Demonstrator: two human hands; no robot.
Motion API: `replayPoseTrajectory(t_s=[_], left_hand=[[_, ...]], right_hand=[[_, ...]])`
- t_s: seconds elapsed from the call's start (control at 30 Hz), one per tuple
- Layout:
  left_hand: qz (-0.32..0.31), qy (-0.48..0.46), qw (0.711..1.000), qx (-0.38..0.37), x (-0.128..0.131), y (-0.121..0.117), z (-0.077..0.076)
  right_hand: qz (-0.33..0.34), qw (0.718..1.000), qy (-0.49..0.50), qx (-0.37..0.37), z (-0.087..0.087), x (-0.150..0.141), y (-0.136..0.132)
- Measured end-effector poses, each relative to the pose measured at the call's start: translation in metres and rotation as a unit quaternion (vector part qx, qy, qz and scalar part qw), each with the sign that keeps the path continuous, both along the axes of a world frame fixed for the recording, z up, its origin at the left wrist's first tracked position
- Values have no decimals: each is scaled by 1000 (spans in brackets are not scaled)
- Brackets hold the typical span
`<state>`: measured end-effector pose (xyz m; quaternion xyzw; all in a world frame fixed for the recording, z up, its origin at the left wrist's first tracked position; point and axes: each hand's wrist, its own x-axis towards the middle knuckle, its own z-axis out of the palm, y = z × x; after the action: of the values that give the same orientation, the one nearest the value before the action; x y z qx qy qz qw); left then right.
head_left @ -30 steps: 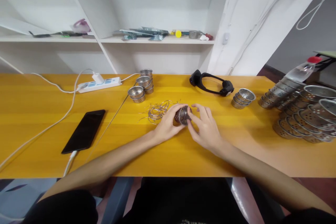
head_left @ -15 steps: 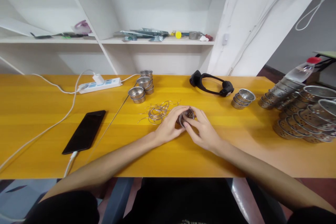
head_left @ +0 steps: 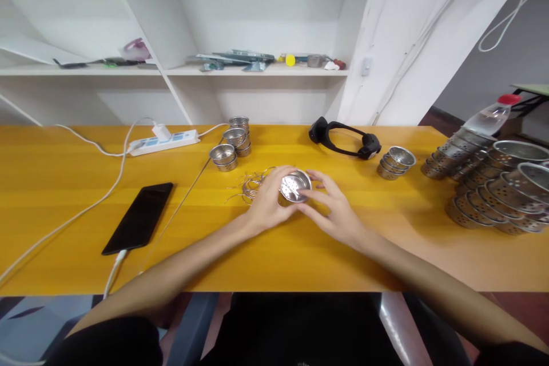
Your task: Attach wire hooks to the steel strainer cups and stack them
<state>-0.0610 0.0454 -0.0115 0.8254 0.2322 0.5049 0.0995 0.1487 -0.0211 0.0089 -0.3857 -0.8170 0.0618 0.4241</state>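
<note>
A small round metal strainer basket [head_left: 293, 187] with a perforated bottom is tilted so that its shiny inside faces me. My left hand [head_left: 270, 200] is closed around its left side, hiding that part of the wall. At the right rim is my right hand [head_left: 332, 206], its index finger reaching over the edge into the basket and its thumb low on the outside. The other fingers of that hand are spread along the far right side. A tangle of thin metal wires [head_left: 249, 187] lies just left of the basket, partly behind my left hand.
Stacked strainer baskets [head_left: 223, 155] stand back left, and another short stack [head_left: 397, 161] is to the right. Taller stacks [head_left: 493, 194] and a red-capped bottle [head_left: 491, 117] fill the far right. A black headset [head_left: 343, 137], power strip [head_left: 165, 142] and cabled phone [head_left: 139, 217] lie around.
The basket has tipped, so its bright inside now shows more fully. My right hand's fingers have spread and drawn back a little from inside it.
</note>
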Motion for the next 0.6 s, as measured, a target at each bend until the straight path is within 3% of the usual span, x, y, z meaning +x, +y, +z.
replayPoseTrajectory(t_s=[0.17, 0.33, 0.43, 0.6], left_hand=[[221, -58, 973, -28, -38, 22, 37], [359, -59, 925, -107, -88, 53, 59], [399, -51, 904, -144, -109, 64, 61], [403, -40, 893, -199, -122, 73, 55]], right_hand=[[-46, 999, 23, 8, 10, 5, -1], [-55, 998, -9, -7, 5, 8, 4], [-50, 998, -24, -14, 0, 8, 7], [-39, 998, -35, -23, -2, 7, 7]])
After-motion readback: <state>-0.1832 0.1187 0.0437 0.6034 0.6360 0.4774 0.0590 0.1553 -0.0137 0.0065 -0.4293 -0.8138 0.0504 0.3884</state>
